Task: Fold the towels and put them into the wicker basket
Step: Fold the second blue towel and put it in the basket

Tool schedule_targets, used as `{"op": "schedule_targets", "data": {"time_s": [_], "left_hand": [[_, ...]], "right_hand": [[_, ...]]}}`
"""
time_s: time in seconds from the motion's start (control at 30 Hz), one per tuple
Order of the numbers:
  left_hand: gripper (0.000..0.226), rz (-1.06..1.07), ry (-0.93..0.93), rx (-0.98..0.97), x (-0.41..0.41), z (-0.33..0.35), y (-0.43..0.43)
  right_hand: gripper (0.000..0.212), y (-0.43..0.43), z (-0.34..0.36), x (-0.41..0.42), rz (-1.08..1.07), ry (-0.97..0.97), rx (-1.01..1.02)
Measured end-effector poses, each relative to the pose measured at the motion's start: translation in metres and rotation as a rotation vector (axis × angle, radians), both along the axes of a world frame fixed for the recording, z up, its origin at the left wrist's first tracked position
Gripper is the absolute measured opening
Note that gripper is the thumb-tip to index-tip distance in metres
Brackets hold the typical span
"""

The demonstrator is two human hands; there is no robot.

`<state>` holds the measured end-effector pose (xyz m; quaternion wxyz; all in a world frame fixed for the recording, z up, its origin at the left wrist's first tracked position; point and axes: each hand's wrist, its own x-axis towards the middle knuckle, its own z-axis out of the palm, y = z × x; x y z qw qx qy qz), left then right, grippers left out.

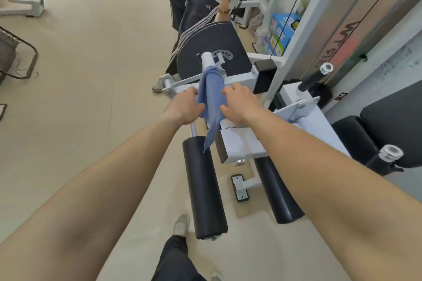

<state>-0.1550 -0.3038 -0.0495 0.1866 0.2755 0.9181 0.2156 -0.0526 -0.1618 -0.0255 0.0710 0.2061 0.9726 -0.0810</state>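
Note:
A blue towel point(211, 96) hangs draped over a white bar point(208, 58) of a gym machine, its lower corner dangling down past a black roller pad. My left hand point(183, 109) grips the towel's left edge, thumb and fingers curled onto the cloth. On the towel's right edge my right hand point(239, 104) holds the fabric with curled fingers. Both arms reach forward at about the same height. No wicker basket is in view.
The white machine frame point(242, 141) with two black roller pads point(204, 187) stands right in front of me. Another person point(198, 7) stands behind its black seat pad point(212, 48). Beige floor spreads to the left, with a dark wire rack point(13, 55) at the left edge.

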Motion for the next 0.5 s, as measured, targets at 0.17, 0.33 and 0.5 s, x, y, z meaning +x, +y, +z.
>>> {"op": "schedule_targets", "data": {"time_s": [0.17, 0.33, 0.5], "left_hand": [[0.052, -0.114, 0.001, 0.123, -0.066, -0.015, 0.051], [0.057, -0.256, 0.026, 0.177, -0.099, -0.039, 0.087], [0.035, -0.291, 0.062, 0.275, -0.104, -0.053, 0.092]], "right_hand": [[0.056, 0.015, -0.021, -0.056, -0.169, -0.061, -0.054], [0.047, 0.017, -0.039, -0.079, -0.298, -0.061, -0.168], [0.04, 0.009, -0.042, -0.079, -0.372, 0.05, -0.16]]}}
